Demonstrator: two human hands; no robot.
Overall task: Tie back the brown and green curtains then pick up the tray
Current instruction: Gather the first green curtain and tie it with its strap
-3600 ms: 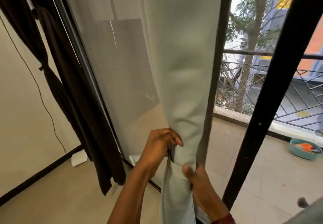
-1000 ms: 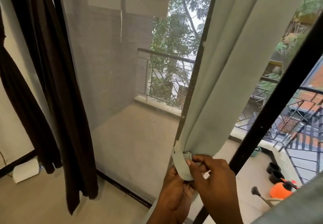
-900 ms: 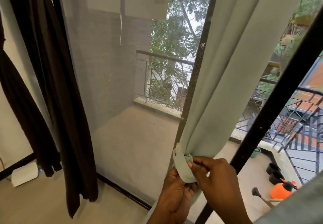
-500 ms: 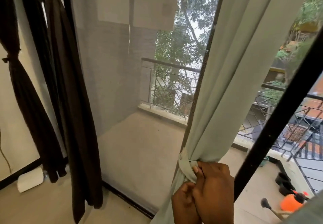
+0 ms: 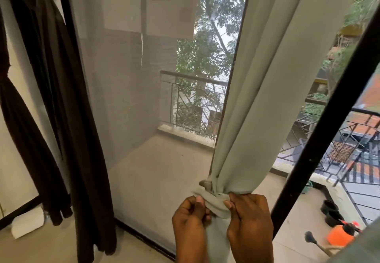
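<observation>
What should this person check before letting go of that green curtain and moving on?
1. Green curtain gathered into a bunch: ok.
2. Tie strip wrapped round the bunch: ok.
3. Knot finished: cannot tell; the left hand and right hand each pinch the strip, and their grip hides it.
4. Far-left brown curtain cinched: ok.
5. Second brown curtain tied: cannot tell; the part that shows hangs loose.
6. Tray in sight: not ok, none in view.
</observation>
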